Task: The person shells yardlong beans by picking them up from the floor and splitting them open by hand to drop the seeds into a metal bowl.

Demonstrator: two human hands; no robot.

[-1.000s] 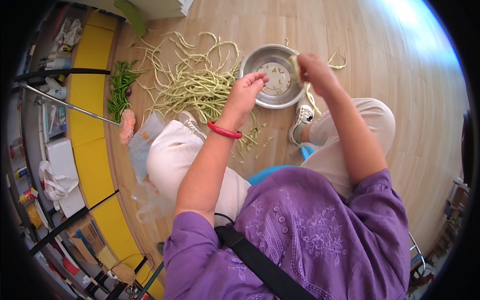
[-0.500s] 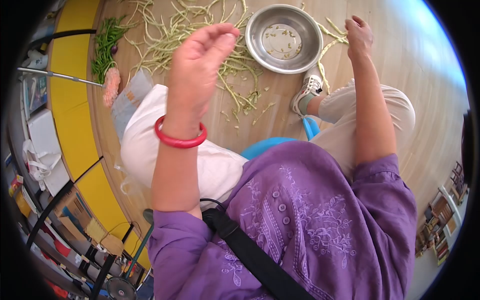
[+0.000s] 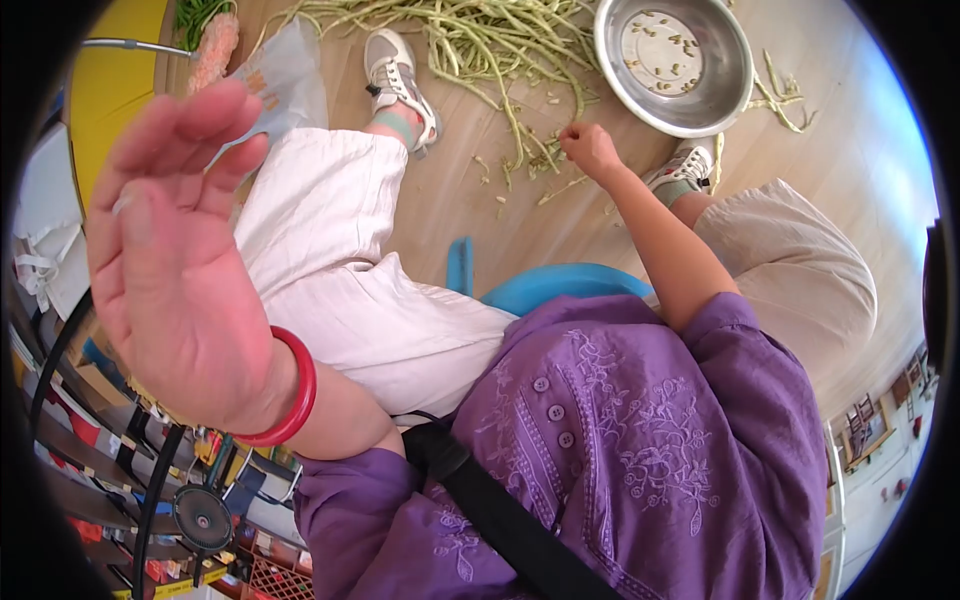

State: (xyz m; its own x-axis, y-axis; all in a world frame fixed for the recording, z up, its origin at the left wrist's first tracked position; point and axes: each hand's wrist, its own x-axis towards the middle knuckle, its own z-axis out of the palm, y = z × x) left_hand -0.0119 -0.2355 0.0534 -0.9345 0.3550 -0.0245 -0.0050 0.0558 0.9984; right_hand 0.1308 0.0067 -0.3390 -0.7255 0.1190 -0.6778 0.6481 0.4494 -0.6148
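My left hand (image 3: 185, 260), with a red bangle on its wrist, is raised close to the camera at the left. Its palm faces me, the fingers are loosely curled and apart, and nothing shows in it. My right hand (image 3: 590, 150) is closed, low over the floor beside the long green beans (image 3: 500, 45). Whatever its fingers may hold is hidden. A steel basin (image 3: 735, 60) with several small bean pieces (image 3: 662, 52) in its bottom stands just beyond that hand, to the right. Short bean scraps (image 3: 540, 155) lie on the floor near my fingers.
A few bean strands (image 3: 785, 100) lie right of the basin. At the upper left are a plastic bag (image 3: 290, 80), a pink fluffy duster (image 3: 215, 50) and green vegetables (image 3: 200, 15). Cluttered shelves line the left. A blue seat (image 3: 560, 285) is under me.
My left hand has swung left and nearer the camera, opening out. My right hand has moved from beyond the basin's right side to its left, near the scraps. The view has shifted.
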